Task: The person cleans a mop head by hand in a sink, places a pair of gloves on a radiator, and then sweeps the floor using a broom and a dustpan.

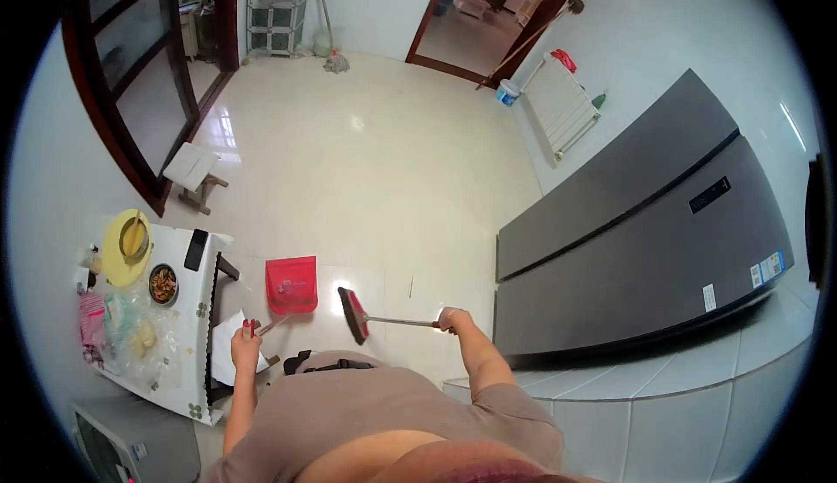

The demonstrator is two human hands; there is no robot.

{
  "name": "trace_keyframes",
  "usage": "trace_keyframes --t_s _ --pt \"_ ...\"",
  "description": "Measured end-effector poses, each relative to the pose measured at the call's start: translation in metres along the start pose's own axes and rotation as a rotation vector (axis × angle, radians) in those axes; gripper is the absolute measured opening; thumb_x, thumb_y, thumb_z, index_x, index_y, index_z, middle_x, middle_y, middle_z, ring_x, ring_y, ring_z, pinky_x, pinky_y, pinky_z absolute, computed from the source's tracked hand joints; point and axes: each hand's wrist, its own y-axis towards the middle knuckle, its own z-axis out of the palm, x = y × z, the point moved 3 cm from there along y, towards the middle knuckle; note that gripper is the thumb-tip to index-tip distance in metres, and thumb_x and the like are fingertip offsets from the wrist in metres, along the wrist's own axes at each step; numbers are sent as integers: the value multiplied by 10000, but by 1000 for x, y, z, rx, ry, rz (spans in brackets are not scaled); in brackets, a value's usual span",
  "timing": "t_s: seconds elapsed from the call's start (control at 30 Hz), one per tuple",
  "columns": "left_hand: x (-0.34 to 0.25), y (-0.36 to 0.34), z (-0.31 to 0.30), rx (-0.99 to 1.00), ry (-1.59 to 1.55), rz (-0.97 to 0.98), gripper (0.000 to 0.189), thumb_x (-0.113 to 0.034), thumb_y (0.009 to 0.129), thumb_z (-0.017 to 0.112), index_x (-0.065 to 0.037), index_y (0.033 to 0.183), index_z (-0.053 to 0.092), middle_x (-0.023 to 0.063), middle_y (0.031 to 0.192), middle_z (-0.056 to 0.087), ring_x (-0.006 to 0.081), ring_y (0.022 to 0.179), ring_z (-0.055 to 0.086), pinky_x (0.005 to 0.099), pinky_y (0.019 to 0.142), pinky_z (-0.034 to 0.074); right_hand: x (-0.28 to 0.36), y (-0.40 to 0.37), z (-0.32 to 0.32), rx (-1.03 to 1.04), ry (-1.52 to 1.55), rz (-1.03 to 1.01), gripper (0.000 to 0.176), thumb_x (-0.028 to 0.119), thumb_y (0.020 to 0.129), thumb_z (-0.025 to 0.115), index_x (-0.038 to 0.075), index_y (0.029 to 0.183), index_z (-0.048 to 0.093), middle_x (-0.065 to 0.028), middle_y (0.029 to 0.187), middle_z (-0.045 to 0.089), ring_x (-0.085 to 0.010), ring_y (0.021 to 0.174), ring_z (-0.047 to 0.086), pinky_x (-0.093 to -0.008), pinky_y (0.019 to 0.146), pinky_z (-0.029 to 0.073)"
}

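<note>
Floor: one red dustpan (291, 284), one broom (353, 315). Hands in view: two, a left hand (245, 350) and a right hand (451, 319). One table (185, 357), carrying one yellow plate (126, 246) and one bowl of food (163, 283). One stool (199, 173). One grey refrigerator (645, 230), two doors. Two mops: far-wall mop (335, 57), doorway mop (534, 37). One bucket (507, 92).

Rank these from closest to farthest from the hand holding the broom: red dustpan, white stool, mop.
From the right hand holding the broom:
1. Red dustpan, close by on its left.
2. White stool, farther off to the left.
3. Mop, far across the room.
</note>
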Motion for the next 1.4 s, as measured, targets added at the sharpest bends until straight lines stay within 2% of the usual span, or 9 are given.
trace_keyframes --t_s 0.03,0.13,0.37,0.5,0.73,0.83,0.9,1.17,1.4 --pt "3 -2 0 -13 -4 -11 294 -103 635 605 -18 915 632 136 776 642 263 708 618 353 681 465 -3 -2 -8 -81 -89 82 202 290 755 617 111 833 670 -33 777 657 -167 712 623 -314 613 482" --pt "2 -7 1 3 -19 -17 297 -102 631 610 -26 918 635 138 786 644 267 722 620 355 693 467 3 -18 -28 -196 -119 30 151 201 760 598 81 823 664 -40 699 637 -154 594 596 -297 565 481" --pt "3 0 27 64 45 -17 312 -120 624 621 -41 926 634 145 827 648 295 787 626 374 719 470 28 -22 8 -322 -189 -108 306 327 822 542 80 962 655 -114 991 643 -260 911 620 -350 726 495" --pt "-10 1 39 122 185 42 329 -159 633 649 -26 932 625 168 845 644 325 822 619 387 720 472 54 -46 26 -249 -214 -176 275 257 829 514 64 971 650 -127 981 643 -281 911 616 -370 740 493" --pt "41 43 85 233 222 -17 377 -223 647 678 -7 947 606 208 878 631 361 858 602 409 744 471 86 -68 69 -162 -152 -236 263 208 816 511 55 984 643 -135 980 640 -290 909 614 -375 745 490" --pt "50 49 94 235 260 -26 321 -205 686 636 -6 935 603 203 817 634 347 764 621 408 678 482 88 -78 83 -147 -104 -219 252 201 812 516 65 980 646 -135 974 641 -291 901 614 -369 740 491" --pt "43 39 94 210 242 -87 309 -182 673 609 11 914 597 198 753 631 324 658 629 396 603 486 80 -83 90 -140 3 -182 283 100 745 500 20 980 636 -175 990 631 -289 916 620 -371 752 497" --pt "60 64 111 226 194 -14 352 -155 635 612 55 914 564 205 742 620 284 602 620 364 555 489 69 -63 134 -185 74 -196 269 125 754 515 47 974 649 -156 1010 630 -291 933 613 -372 769 496" --pt "49 68 114 281 123 -134 373 -124 628 616 59 948 560 191 754 622 288 584 613 364 519 490 78 -71 134 -167 103 -168 270 138 765 524 66 995 646 -160 1019 626 -284 942 611 -370 786 493"
